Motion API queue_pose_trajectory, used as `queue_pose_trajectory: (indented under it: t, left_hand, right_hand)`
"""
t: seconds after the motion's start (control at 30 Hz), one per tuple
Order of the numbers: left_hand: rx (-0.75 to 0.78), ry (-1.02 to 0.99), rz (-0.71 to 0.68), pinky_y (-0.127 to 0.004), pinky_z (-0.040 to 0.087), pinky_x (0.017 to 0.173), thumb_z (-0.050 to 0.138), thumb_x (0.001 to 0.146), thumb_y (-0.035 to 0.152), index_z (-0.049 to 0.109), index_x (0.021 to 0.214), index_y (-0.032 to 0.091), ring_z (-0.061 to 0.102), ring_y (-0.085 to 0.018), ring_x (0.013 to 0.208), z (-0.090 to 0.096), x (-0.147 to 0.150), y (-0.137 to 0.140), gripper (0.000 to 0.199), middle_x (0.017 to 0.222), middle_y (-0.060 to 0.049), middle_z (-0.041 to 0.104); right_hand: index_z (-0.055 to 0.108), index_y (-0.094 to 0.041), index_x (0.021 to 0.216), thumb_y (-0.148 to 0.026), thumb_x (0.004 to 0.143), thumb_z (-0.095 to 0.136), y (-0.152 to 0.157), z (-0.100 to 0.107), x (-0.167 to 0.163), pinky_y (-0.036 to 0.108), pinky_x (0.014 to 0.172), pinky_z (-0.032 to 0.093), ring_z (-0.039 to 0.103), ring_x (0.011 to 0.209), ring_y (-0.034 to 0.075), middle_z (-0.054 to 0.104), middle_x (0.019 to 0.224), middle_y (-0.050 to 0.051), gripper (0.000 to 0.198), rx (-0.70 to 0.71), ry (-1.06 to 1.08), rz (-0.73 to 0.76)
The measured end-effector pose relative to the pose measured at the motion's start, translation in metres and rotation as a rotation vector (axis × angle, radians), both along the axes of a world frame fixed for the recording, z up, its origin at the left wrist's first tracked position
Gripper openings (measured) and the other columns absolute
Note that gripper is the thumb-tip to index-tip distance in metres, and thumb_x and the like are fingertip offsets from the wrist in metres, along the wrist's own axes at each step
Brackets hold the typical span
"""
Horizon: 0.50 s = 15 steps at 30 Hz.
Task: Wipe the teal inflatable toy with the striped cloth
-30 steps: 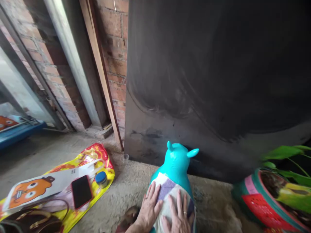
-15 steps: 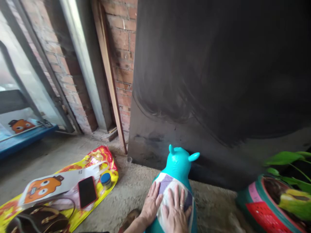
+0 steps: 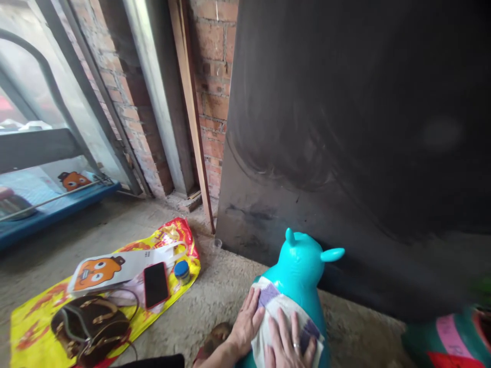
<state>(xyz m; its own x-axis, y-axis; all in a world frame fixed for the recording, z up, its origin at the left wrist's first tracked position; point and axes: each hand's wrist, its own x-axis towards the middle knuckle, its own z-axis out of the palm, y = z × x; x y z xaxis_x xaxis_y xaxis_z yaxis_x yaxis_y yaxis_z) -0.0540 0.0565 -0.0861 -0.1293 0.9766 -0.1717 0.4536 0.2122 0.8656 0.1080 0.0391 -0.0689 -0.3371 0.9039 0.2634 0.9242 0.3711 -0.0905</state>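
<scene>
A turquoise inflatable animal toy (image 3: 303, 266) with small horns and ears stands on the concrete floor, facing a dark board. A white and purple cloth (image 3: 278, 319) lies over its back. My left hand (image 3: 245, 324) lies flat on the cloth's left side, fingers spread. Beside it my right hand (image 3: 287, 345), a ring on one finger, presses flat on the cloth's middle. Neither hand grips anything.
A large dark board (image 3: 356, 133) leans against the brick wall (image 3: 213, 87). On the left, a yellow and red mat (image 3: 46, 312) carries a brown handbag (image 3: 90, 324), a phone (image 3: 155, 284), a blue-lidded jar (image 3: 182, 269) and a printed pouch (image 3: 103, 268). A colourful planter (image 3: 452, 340) sits at lower right.
The view has swung left and slightly up, so the toy and mat sit further right in frame. Both hands stay flat on the cloth.
</scene>
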Motion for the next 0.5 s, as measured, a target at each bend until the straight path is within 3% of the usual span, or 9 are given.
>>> queue_pose_trajectory:
  t: [0.13,0.27,0.4,0.5]
  left_hand:
    - [0.040,-0.020,-0.008,-0.041,0.019,0.119,0.023,0.090,0.070,0.029,0.151,0.012,0.017,-0.029,0.148,0.002,-0.007,0.028,0.085,0.160,-0.017,0.023]
    - [0.020,-0.030,0.005,-0.042,0.020,0.118,0.020,0.089,0.071,0.029,0.150,0.010,0.019,-0.030,0.147,0.005,-0.006,0.038,0.087,0.159,-0.017,0.025]
    - [-0.035,-0.019,0.039,-0.044,0.019,0.119,0.019,0.088,0.072,0.028,0.150,0.007,0.018,-0.032,0.148,0.013,0.001,0.020,0.090,0.159,-0.019,0.024]
    - [-0.064,-0.001,0.062,-0.042,0.020,0.120,0.019,0.084,0.077,0.031,0.150,0.010,0.019,-0.031,0.147,0.016,0.006,-0.013,0.094,0.159,-0.018,0.026]
  right_hand:
    - [0.029,-0.047,0.143,-0.044,0.093,0.034,0.024,0.005,-0.001,0.083,0.106,0.017,0.032,0.144,0.038,0.037,0.153,-0.005,0.050,-0.062,-0.044,0.092]
    - [0.014,-0.049,0.146,-0.041,0.095,0.029,0.039,0.018,-0.001,0.085,0.102,0.022,0.027,0.147,0.035,0.030,0.156,-0.007,0.053,-0.091,-0.048,0.120]
    - [0.026,-0.051,0.143,-0.040,0.095,0.029,0.030,0.023,-0.004,0.084,0.101,0.025,0.030,0.145,0.034,0.032,0.154,-0.008,0.049,-0.104,-0.046,0.096]
    - [0.044,-0.046,0.137,-0.042,0.093,0.034,-0.007,0.015,-0.008,0.084,0.101,0.027,0.039,0.140,0.038,0.040,0.150,-0.005,0.045,-0.081,-0.032,0.019]
